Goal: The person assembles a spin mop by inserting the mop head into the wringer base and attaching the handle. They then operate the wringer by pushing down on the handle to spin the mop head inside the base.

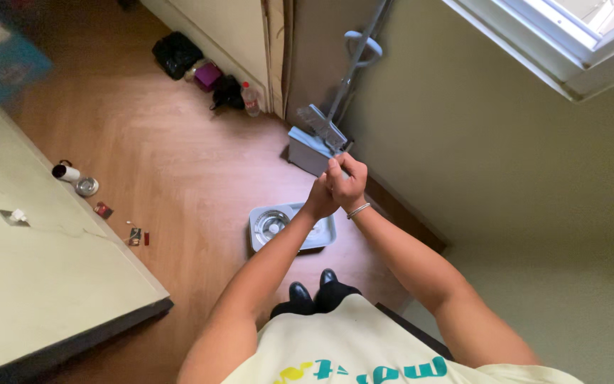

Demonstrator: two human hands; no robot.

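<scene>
My two hands are clasped together in front of me, above the wooden floor. My right hand [350, 182], with a thin bracelet on its wrist, wraps over the fingers of my left hand [319, 201]. Both have their fingers curled in, and anything small between them is hidden. Just beyond them a grey flat mop head [319, 126] rests on a pale blue-grey box [307, 153], its long handle [357, 64] leaning up against the wall. Below my hands a grey rectangular basin [257, 220] with a round metal insert lies on the floor. My black shoes [300, 291] stand near it.
A pale green slab [37, 284] fills the left side. Beside its edge on the floor lie a white cup [65, 172], a round metal dish [87, 186] and small red bits [103, 210]. Black bags [176, 53], a purple box [208, 74] and a plastic bottle [251, 99] lie by the far wall. A window [570, 35] is at the upper right.
</scene>
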